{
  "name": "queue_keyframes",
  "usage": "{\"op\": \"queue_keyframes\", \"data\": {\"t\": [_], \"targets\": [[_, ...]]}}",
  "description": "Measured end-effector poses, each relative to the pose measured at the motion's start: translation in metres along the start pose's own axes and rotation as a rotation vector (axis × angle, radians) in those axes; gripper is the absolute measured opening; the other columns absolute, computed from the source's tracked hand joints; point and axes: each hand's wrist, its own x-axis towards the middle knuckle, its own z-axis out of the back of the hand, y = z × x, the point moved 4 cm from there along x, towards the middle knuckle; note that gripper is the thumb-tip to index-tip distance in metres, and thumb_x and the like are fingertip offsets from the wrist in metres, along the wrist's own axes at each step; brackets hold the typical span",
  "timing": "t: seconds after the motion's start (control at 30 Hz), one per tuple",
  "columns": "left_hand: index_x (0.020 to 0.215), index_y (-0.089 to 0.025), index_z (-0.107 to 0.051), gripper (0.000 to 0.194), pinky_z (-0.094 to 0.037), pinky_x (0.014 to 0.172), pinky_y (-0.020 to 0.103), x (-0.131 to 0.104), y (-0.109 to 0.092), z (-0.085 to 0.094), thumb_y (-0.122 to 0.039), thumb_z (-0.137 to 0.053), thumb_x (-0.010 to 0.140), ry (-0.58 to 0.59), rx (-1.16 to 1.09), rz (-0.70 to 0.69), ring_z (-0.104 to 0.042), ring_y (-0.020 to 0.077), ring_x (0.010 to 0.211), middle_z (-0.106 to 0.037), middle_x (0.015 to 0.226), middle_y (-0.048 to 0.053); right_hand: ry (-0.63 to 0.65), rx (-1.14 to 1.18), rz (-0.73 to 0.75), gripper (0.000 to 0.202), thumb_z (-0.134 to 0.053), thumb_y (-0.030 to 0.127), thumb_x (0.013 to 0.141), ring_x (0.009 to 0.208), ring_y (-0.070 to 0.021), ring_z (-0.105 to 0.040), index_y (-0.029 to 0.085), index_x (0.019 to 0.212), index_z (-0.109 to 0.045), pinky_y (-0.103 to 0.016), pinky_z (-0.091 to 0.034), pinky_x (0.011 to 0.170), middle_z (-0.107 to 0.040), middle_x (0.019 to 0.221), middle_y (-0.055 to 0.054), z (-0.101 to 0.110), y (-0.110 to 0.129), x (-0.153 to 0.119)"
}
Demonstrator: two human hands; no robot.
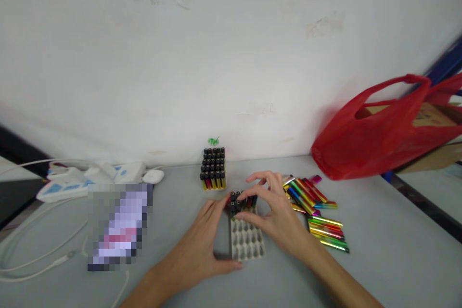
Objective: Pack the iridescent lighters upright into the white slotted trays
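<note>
A pale tray (248, 240) with rows of small hollows lies on the grey table; black-capped tubes (233, 202) stand upright in its far end. My left hand (205, 243) is at the tray's left side, thumb at the near edge and fingers spread apart near the far left corner. Over the far rows, my right hand (272, 207) has thumb and index finger closed around a black-capped tube, partly hidden by the fingers. Behind the tray stands a full block of black-capped tubes (213, 168). To the right lies a loose pile of shiny coloured tubes (306, 192).
A red bag (375, 130) with cardboard inside stands at the right. On the left are a white power strip (126, 173), a white charger (153, 176), cables and a blurred-out flat object (122, 226). A wall rises behind the table.
</note>
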Motion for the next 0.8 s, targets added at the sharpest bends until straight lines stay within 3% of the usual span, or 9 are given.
{"op": "queue_keyframes", "data": {"t": [0.13, 0.2, 0.3, 0.43, 0.63, 0.8], "targets": [[0.182, -0.035, -0.011, 0.142, -0.035, 0.137, 0.070, 0.000, 0.001, -0.001, -0.037, -0.106, 0.076, 0.010, 0.009, 0.005, -0.039, 0.0467, 0.166, -0.040, 0.179, 0.019, -0.029, -0.009, -0.048, 0.011, -0.080, 0.029, 0.106, 0.125, -0.0329, -0.058, 0.030, 0.116, -0.078, -0.051, -0.042, 0.111, -0.066, 0.131, -0.009, 0.009, -0.004, 0.004], [0.182, -0.035, -0.009, 0.144, -0.034, 0.136, 0.072, -0.001, 0.003, -0.001, -0.038, -0.106, 0.075, 0.009, 0.021, 0.001, -0.037, 0.0483, 0.167, -0.037, 0.181, 0.020, -0.072, -0.059, -0.102, 0.010, -0.070, 0.026, 0.111, 0.120, -0.0323, -0.060, 0.028, 0.115, -0.078, -0.049, -0.042, 0.108, -0.070, 0.123, -0.008, 0.016, -0.015, 0.005], [0.183, -0.033, -0.010, 0.145, -0.034, 0.137, 0.073, -0.001, 0.005, -0.002, -0.040, -0.106, 0.075, 0.009, 0.037, 0.012, -0.038, 0.0490, 0.167, -0.037, 0.182, 0.021, -0.104, -0.239, -0.229, 0.014, -0.066, 0.021, 0.109, 0.113, -0.0333, -0.059, 0.026, 0.112, -0.079, -0.047, -0.041, 0.099, -0.073, 0.114, -0.008, 0.026, -0.038, 0.006], [0.182, -0.031, -0.008, 0.145, -0.033, 0.137, 0.073, -0.002, 0.007, -0.003, -0.042, -0.106, 0.076, 0.023, 0.060, 0.018, -0.035, 0.0494, 0.168, -0.034, 0.183, 0.022, -0.005, -0.562, -0.357, 0.013, -0.069, 0.020, 0.105, 0.110, -0.0359, -0.057, 0.024, 0.108, -0.081, -0.045, -0.036, 0.090, -0.074, 0.109, -0.011, 0.031, -0.059, 0.003], [0.183, -0.033, -0.008, 0.145, -0.036, 0.136, 0.072, -0.003, 0.007, -0.001, -0.045, -0.106, 0.076, 0.014, 0.052, 0.014, -0.038, 0.0494, 0.167, -0.037, 0.181, 0.021, 0.125, -0.907, -0.405, 0.018, -0.072, 0.015, 0.102, 0.112, -0.0399, -0.057, 0.020, 0.117, -0.080, -0.046, -0.034, 0.088, -0.070, 0.115, -0.017, 0.031, -0.060, -0.001], [0.183, -0.032, -0.013, 0.143, -0.035, 0.136, 0.073, -0.003, 0.007, -0.001, -0.045, -0.106, 0.075, -0.001, 0.048, 0.024, -0.037, 0.0498, 0.167, -0.038, 0.181, 0.021, 0.190, -1.010, -0.417, 0.016, -0.071, 0.014, 0.103, 0.111, -0.0400, -0.057, 0.019, 0.115, -0.080, -0.045, -0.032, 0.086, -0.068, 0.114, -0.019, 0.029, -0.060, -0.002]]}}
